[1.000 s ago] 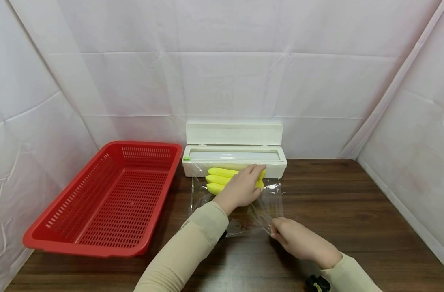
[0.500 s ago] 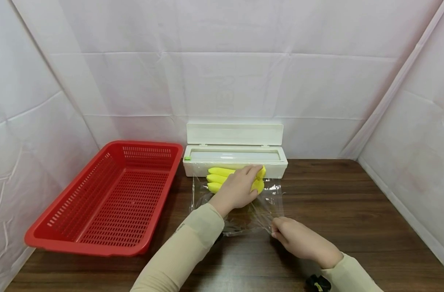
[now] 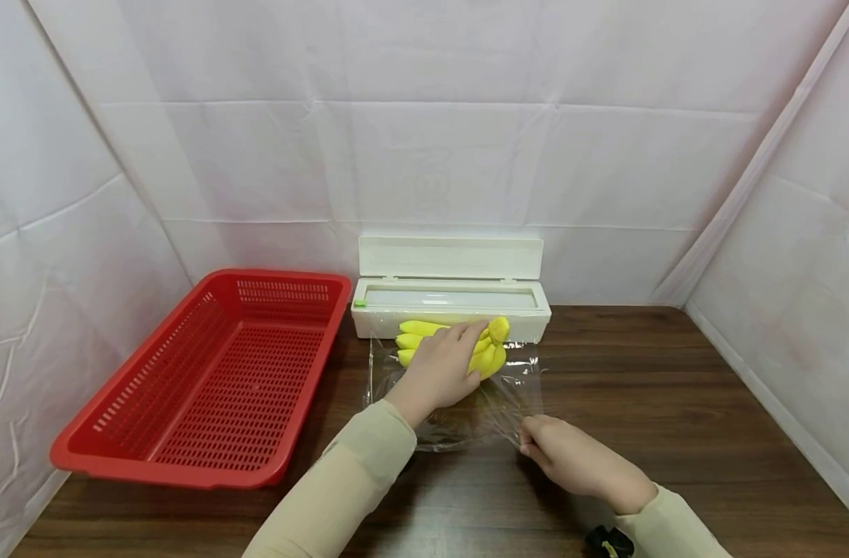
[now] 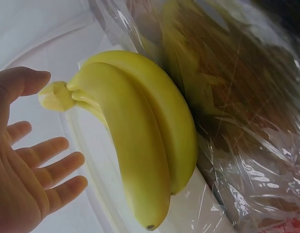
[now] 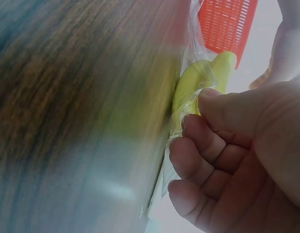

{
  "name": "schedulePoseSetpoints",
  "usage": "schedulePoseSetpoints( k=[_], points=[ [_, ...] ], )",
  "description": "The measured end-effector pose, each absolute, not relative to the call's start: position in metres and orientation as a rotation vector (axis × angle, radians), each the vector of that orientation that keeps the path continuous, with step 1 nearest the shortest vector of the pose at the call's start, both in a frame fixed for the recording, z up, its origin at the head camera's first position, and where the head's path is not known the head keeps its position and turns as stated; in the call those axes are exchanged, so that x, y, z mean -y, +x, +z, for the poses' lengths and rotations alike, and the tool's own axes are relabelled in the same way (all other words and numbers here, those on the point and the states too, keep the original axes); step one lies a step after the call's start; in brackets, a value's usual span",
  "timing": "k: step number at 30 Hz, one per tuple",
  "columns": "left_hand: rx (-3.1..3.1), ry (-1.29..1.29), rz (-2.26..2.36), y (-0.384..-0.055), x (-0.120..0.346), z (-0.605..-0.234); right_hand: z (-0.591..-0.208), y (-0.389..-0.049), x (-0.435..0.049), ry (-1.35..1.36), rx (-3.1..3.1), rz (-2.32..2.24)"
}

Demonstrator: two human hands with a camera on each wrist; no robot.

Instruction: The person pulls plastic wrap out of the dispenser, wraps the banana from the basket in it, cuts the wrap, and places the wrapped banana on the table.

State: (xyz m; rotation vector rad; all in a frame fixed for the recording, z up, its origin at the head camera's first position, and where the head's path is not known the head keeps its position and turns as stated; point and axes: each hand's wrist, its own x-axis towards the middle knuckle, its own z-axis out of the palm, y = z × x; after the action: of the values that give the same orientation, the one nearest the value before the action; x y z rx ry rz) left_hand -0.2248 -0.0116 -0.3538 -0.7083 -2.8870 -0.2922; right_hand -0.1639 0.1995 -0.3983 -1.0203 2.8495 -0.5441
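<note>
A bunch of yellow bananas (image 3: 497, 332) lies on clear cling film (image 3: 459, 432) pulled out over the table from a white cling film dispenser (image 3: 365, 325). Above the bunch is my left hand (image 3: 441, 370), its fingers loosely spread. In the left wrist view, a gap shows between those fingers (image 4: 50, 145) and the bananas (image 4: 140, 141), with the thumb near the stem end. My right hand (image 3: 578, 461) pinches the near right corner of the film between thumb and fingers. From the right wrist, the gathered film (image 5: 192, 104) runs from that pinch towards the bunch.
A red plastic basket (image 3: 250, 395) with slotted sides stands on the left of the dark wooden table (image 3: 675, 403). The dispenser's lid (image 3: 452, 257) is raised against the white cloth backdrop (image 3: 438, 155). A green slider (image 3: 360, 303) sits at its left end.
My left hand has come off the stem end of the bananas and drawn back a little to the left, showing more of the bunch. The right hand stays at the film corner.
</note>
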Motion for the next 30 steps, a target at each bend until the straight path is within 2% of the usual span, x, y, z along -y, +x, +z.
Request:
schedulePoseSetpoints(
  k=[30],
  points=[
    [2.991, -0.586, -0.188, -0.204, 0.038, -0.357, -0.397, -0.164, -0.202, -0.942, -2.813, -0.577]
  ],
)
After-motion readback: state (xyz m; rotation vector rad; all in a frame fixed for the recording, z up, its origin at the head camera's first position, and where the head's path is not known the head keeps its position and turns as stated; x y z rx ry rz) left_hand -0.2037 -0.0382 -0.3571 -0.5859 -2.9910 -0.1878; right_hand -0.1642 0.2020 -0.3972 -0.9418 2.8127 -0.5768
